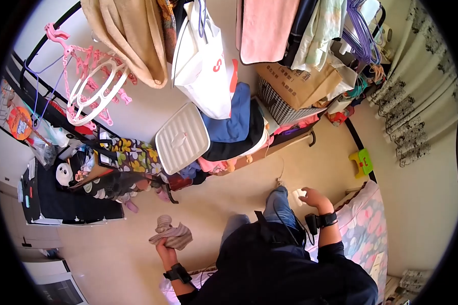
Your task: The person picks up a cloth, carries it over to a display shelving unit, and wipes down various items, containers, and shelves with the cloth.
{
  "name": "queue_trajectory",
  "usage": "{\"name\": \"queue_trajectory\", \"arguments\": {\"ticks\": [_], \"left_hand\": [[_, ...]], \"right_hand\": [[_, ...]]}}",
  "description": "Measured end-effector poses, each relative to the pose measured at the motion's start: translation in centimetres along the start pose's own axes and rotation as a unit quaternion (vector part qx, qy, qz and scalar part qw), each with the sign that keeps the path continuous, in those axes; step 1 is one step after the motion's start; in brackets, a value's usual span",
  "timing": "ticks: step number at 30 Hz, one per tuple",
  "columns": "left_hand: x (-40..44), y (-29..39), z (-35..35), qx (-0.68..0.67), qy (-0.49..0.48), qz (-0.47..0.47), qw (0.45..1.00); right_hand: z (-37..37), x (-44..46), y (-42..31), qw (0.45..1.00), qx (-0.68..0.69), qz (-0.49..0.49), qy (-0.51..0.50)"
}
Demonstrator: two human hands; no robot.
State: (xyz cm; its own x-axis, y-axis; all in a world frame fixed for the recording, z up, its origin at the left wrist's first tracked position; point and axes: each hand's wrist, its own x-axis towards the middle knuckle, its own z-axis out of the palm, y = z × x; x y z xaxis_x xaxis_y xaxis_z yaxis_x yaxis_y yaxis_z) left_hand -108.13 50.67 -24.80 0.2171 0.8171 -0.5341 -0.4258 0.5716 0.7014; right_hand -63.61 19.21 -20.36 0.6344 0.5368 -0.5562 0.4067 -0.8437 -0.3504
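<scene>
My left hand is closed on a striped cloth in brownish-pink and grey tones. The cloth hangs bunched above the floor, and its exact kind is hard to make out. My right hand is held out over the right knee side, its fingers apart and slightly curved. Just beyond those fingertips shows a small white thing, too unclear to name; I see no firm hold on it. Each wrist wears a dark strapped device.
Clothes and a white bag hang from a rack overhead, with pink clip hangers at left. Below stand a lidded white box and folded clothes. A bed lies at right, near a green stool. A black cabinet stands left.
</scene>
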Motion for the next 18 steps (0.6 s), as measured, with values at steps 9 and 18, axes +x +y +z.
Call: {"name": "queue_trajectory", "arguments": {"ticks": [9, 18], "left_hand": [[2.5, -1.1, 4.6, 0.025, -0.047, -0.059, 0.997], [4.4, -1.8, 11.7, 0.035, -0.084, -0.073, 0.993]], "right_hand": [[-0.4, -2.5, -2.4, 0.994, 0.074, 0.038, 0.067], [0.1, 1.2, -3.1, 0.999, 0.023, 0.010, -0.042]]}}
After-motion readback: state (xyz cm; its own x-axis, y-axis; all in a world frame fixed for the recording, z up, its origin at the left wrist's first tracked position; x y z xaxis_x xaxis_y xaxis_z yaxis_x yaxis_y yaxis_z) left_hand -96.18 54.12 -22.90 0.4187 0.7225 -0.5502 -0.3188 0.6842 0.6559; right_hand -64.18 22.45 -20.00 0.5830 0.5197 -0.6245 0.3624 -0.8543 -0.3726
